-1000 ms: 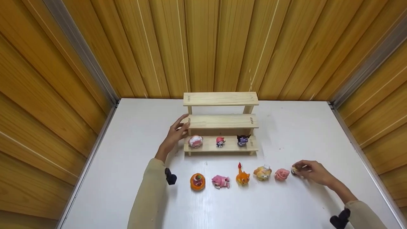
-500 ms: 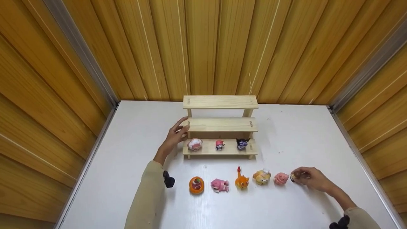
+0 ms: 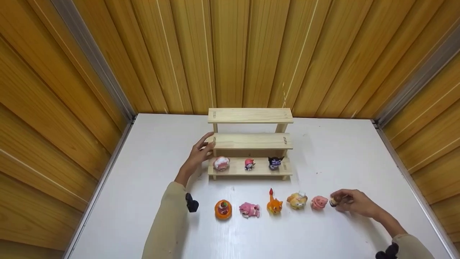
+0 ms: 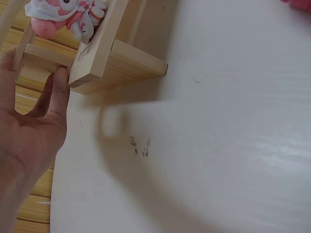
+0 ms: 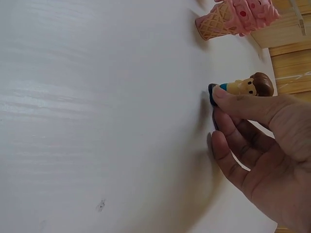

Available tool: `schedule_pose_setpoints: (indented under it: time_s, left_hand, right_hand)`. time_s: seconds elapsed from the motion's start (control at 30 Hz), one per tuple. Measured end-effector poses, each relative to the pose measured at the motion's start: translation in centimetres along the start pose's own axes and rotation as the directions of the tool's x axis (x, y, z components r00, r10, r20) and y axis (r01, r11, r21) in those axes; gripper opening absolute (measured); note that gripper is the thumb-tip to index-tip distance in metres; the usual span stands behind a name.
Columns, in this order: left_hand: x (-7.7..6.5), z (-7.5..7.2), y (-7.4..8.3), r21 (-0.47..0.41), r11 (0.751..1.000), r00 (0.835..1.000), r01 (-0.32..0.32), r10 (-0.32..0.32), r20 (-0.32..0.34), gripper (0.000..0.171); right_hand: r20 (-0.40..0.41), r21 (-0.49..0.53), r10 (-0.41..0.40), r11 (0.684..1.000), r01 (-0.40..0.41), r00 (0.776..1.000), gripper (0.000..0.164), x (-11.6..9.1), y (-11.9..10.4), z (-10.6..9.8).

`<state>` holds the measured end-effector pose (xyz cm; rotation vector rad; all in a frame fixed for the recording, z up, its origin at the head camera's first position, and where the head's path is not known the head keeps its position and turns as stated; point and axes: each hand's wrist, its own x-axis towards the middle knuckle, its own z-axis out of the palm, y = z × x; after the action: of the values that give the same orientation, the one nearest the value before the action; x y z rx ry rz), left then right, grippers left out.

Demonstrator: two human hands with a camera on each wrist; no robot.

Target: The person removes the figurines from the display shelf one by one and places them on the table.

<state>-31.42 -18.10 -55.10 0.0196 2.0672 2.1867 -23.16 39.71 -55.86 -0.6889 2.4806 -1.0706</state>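
Observation:
My left hand (image 3: pixel 196 157) grips the left end of the middle step of a three-tier wooden display shelf (image 3: pixel 251 141), thumb and fingers on either side of the wood. On the bottom step stand a pink-and-white figurine (image 3: pixel 221 163), a small red-capped one (image 3: pixel 249 164) and a black-eared one (image 3: pixel 275 163). At the right, my right hand (image 3: pixel 357 204) pinches a small brown-haired doll figurine (image 5: pixel 247 86) between thumb and fingers, its base right at the white table. Beside it is a pink ice cream cone figurine (image 3: pixel 318 203), its waffle cone showing in the right wrist view.
A row of figurines lies in front of the shelf: an orange round one (image 3: pixel 223 210), a pink one (image 3: pixel 249 209), an orange one with a red-tipped tail (image 3: pixel 274 205) and a yellow one with a white top (image 3: pixel 297 200). Wood-patterned walls (image 3: pixel 230 54) enclose the white table (image 3: pixel 161 136).
The head view has shifted slightly. My right hand stays at the brown-haired figurine, which shows a little more now. My left hand keeps its hold on the shelf.

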Motion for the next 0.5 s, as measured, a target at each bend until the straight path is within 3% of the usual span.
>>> schedule_pose_setpoints:
  time_s: [0.23,0.4,0.5]
  left_hand:
    - [0.1,0.0,-0.2,0.009,1.0,1.0,0.003,-0.003,-0.014,0.051]
    - [0.0,0.0,-0.4,0.01,1.0,1.0,-0.002,0.002,-0.013,0.052]
    - [0.1,-0.1,-0.3,0.011,1.0,1.0,0.002,-0.002,-0.019,0.05]
  right_hand:
    - [-0.014,-0.008,-0.019,1.0,0.018,1.0,0.035,-0.2,0.4,-0.7]
    - [-0.07,-0.036,-0.077,0.997,0.075,0.995,0.033,-0.2,0.7,-1.0]
    - [-0.104,-0.06,-0.069,0.996,0.063,0.992,0.032,0.2,0.3,-1.5]
